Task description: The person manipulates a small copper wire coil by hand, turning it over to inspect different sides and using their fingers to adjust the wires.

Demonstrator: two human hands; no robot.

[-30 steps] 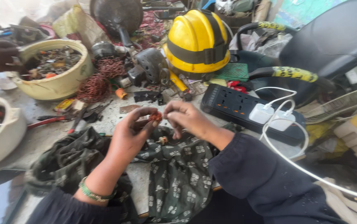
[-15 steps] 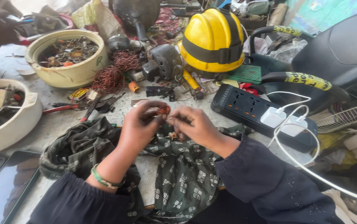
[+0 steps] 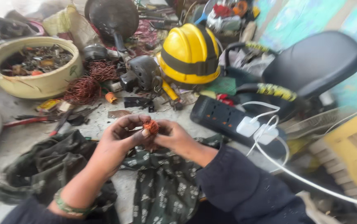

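Cloth: a dark green patterned cloth (image 3: 162, 191) lies crumpled nearest the person, spread under both forearms on the table (image 3: 8, 143).
Left hand: the left hand (image 3: 120, 139), a green band at its wrist, has its fingers (image 3: 139, 135) curled in and pinching a small copper wire bundle (image 3: 151, 125) from the left.
Right hand: the right hand (image 3: 172, 137), in a dark sleeve, meets it from the other side, fingers pressed together on the same bundle.
Wire bundle: orange-brown, held between both hands just above the cloth, in the middle of the view.
Right of the hands: a black power strip (image 3: 222, 118) with two white plugs (image 3: 256, 129) and a white cable (image 3: 311, 182) running off to the right.
Left of the hands: red-handled pliers (image 3: 33, 120) lie on the table.
Further back: loose coils of copper wire (image 3: 89, 83), a dark motor housing (image 3: 143, 72), and a yellow hard hat (image 3: 191, 54).
Far left: a cream bowl (image 3: 37, 83) filled with scrap parts.
Far right: a black chair seat (image 3: 315, 62).
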